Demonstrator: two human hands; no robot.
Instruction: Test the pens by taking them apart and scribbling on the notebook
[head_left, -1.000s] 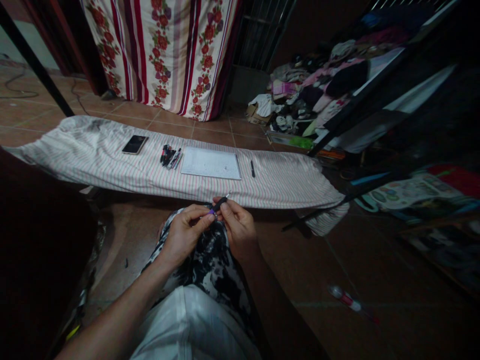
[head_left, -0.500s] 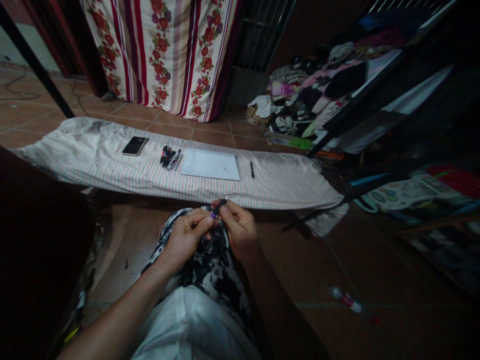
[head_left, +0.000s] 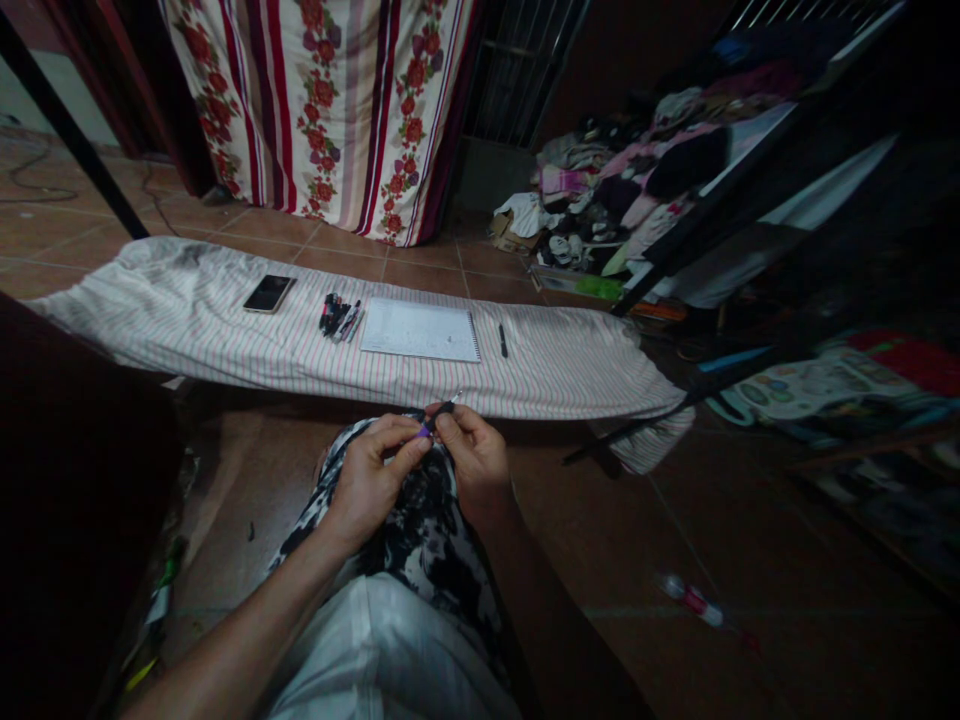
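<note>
Both my hands meet over my knee on a small pen (head_left: 439,411) with a black barrel and a purple end. My left hand (head_left: 373,475) pinches the purple end between thumb and fingers. My right hand (head_left: 471,455) grips the black barrel, whose tip points up and right. Beyond them a striped ironing board (head_left: 570,375) carries a spiral notebook (head_left: 421,329), a loose black pen (head_left: 503,340), a bunch of pens (head_left: 339,314) and a phone (head_left: 268,293).
A flowered curtain (head_left: 337,100) hangs at the back. Heaped clothes (head_left: 600,190) lie at the right beside a dark bunk frame (head_left: 750,170). A small bottle (head_left: 694,600) rests on the tiled floor at the lower right. Something dark fills the left edge.
My hands and the pen have stayed nearly in place; the view has shifted only slightly.
</note>
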